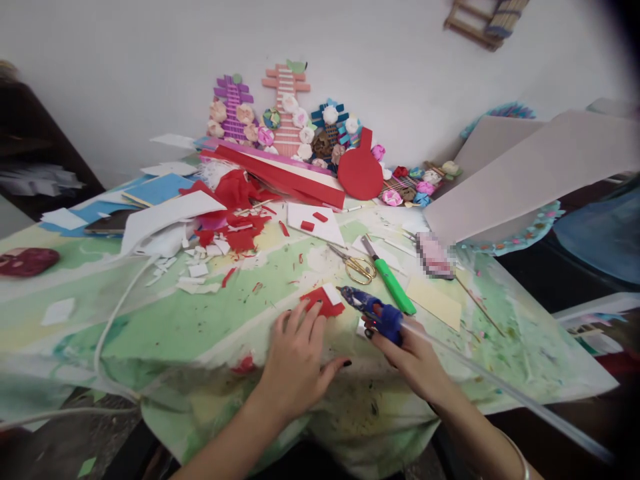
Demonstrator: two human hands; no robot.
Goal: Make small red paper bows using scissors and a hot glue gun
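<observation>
My right hand (pixel 413 353) grips a blue hot glue gun (pixel 373 312), with a long clear glue stick (pixel 500 380) running out of its back. The gun's nozzle points left, at the edge of a small white rectangle (pixel 331 294) lying on a piece of red paper (pixel 320 303). Spread flat, my left hand (pixel 297 350) rests on the table with its fingertips at the red paper's near edge. Beyond the gun lie gold-handled scissors (pixel 359 268) and a green utility knife (pixel 393 283). A white card (pixel 315 223) carries two small red pieces.
Red and white scraps (pixel 235 227) heap at the left, with a white cable (pixel 113 327) crossing the cloth. Paper-flower crafts (pixel 285 120) and a red round cutout (pixel 361 173) lean at the wall. A large grey board (pixel 520 173) stands right, beside a cream paper (pixel 435 303).
</observation>
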